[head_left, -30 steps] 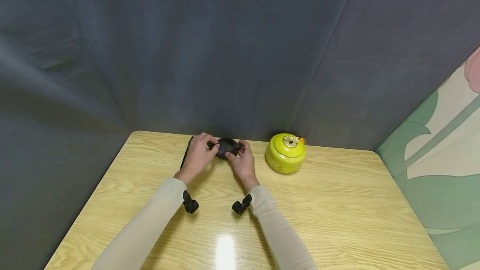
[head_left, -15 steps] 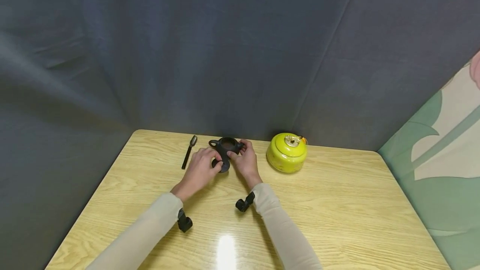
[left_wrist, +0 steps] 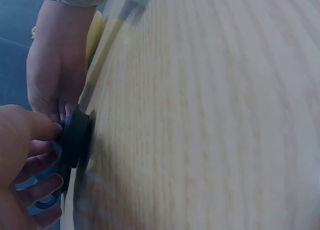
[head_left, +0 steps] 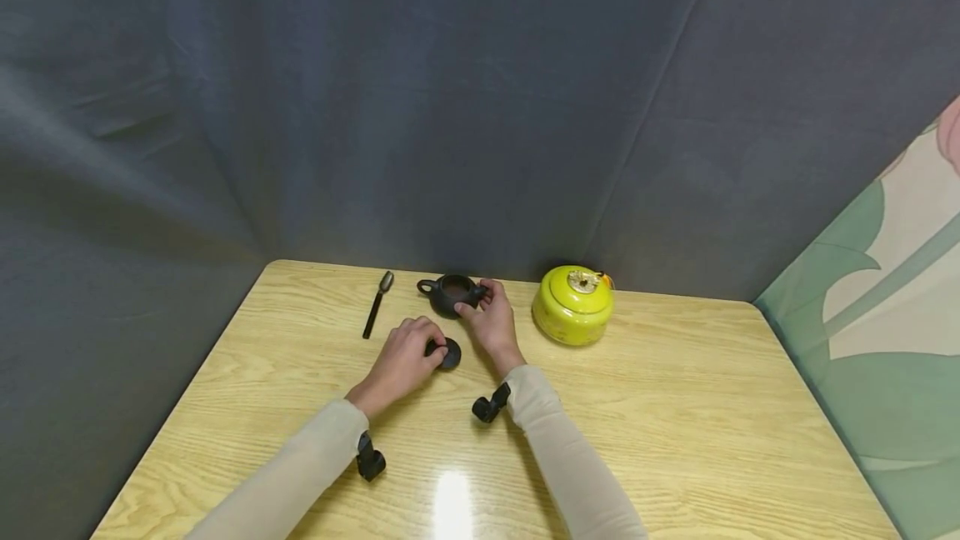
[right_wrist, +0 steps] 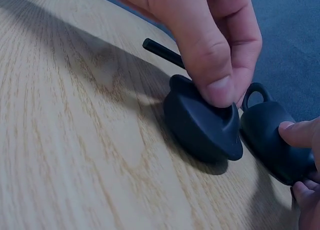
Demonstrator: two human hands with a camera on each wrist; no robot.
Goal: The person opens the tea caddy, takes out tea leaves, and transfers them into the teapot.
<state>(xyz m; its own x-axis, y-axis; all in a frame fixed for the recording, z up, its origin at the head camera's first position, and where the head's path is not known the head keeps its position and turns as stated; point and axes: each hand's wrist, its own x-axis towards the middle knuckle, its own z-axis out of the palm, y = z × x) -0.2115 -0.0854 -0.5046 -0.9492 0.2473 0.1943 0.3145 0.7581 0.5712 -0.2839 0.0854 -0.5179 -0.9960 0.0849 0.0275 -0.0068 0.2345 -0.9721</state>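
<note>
A small dark teapot (head_left: 442, 302) stands uncovered at the back of the table, its loop handle to the left. My right hand (head_left: 492, 326) holds it at the spout side, the thumb on its body (right_wrist: 272, 132). Nearer to me, my left hand (head_left: 407, 354) pinches the knob of the round dark lid (head_left: 452, 353). In the right wrist view the lid (right_wrist: 195, 122) is tilted close over the wood, its shadow just beneath. The left wrist view shows the lid (left_wrist: 74, 140) edge-on beside the tabletop. Fingers hide the knob and the spout.
A spoon (head_left: 378, 305) with a black handle lies left of the teapot. To the right stands a glossy yellow lidded jar (head_left: 573, 311) with an ornate knob. A dark curtain (head_left: 450, 148) hangs right behind the wooden table (head_left: 675, 407).
My left hand has lifted the lid off the teapot and carried it toward me, uncovering the pot's opening and the spoon. My right hand has stayed at the teapot.
</note>
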